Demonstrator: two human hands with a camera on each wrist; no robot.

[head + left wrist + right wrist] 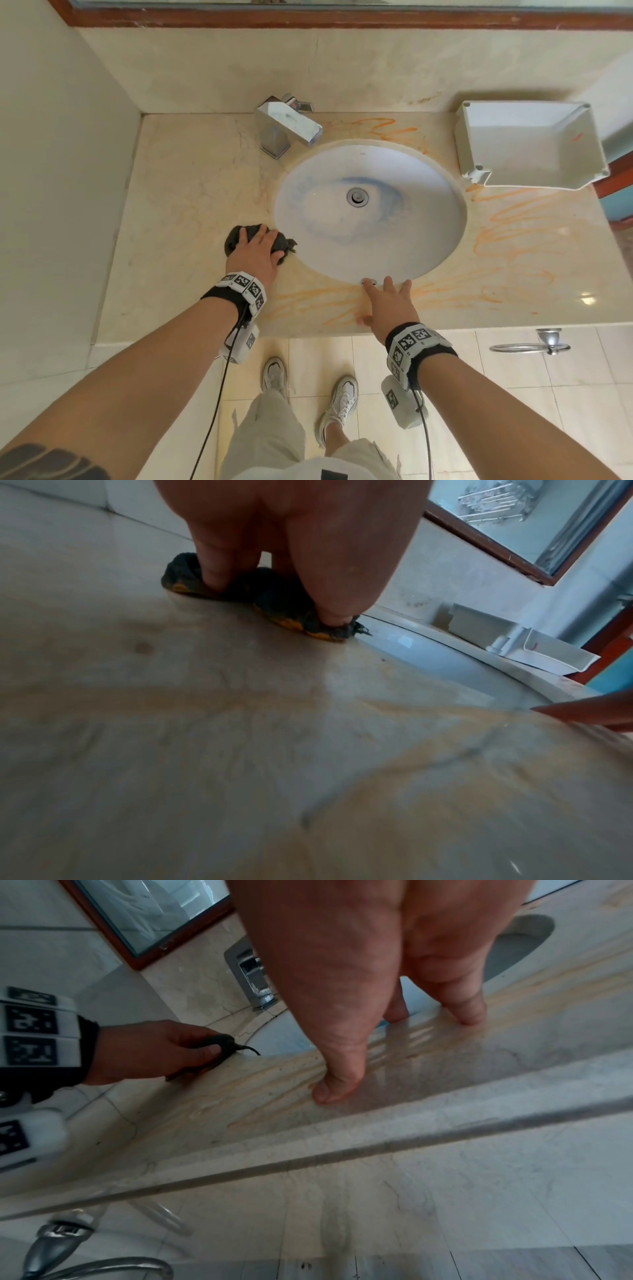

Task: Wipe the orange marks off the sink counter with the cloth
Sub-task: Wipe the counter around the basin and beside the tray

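**Left hand on cloth beside the basin; right hand flat on the front counter**

We see the left hand (pixel 255 251) pressing down on a dark, bunched cloth (pixel 286 245) on the sink counter (pixel 178 205). In the left wrist view the fingers (pixel 212 569) curl down into the cloth (pixel 186 578), and in the right wrist view the thumb and fingers pinch its near end, so we record a closed grip clamped on the cloth. Orange staining shows on the cloth's underside edges in the left wrist view.

The cloth lies under and just beyond the left hand, touching the counter. A frayed corner pokes out on the thumb side, right at the rim of the white basin (pixel 370 205).

Our right hand (pixel 388 305) lies with fingers spread and straight, holding nothing. Its fingertips (pixel 472 1015) and thumb touch the counter's front strip at the basin's near rim. A small chrome overflow fitting (pixel 369 282) sits just beside the index fingertip.

Orange marks (pixel 308 301) run along the counter between the two hands and under the right palm. More orange marks (pixel 513 240) cover the counter well beyond the right hand's little-finger side, and some lie behind the basin.

Far ahead of the left hand stands the chrome tap (pixel 287 125). A white plastic tray (pixel 527 144) rests at the far corner beyond the right hand. A chrome towel ring (pixel 534 346) hangs below the counter edge, near the right wrist.
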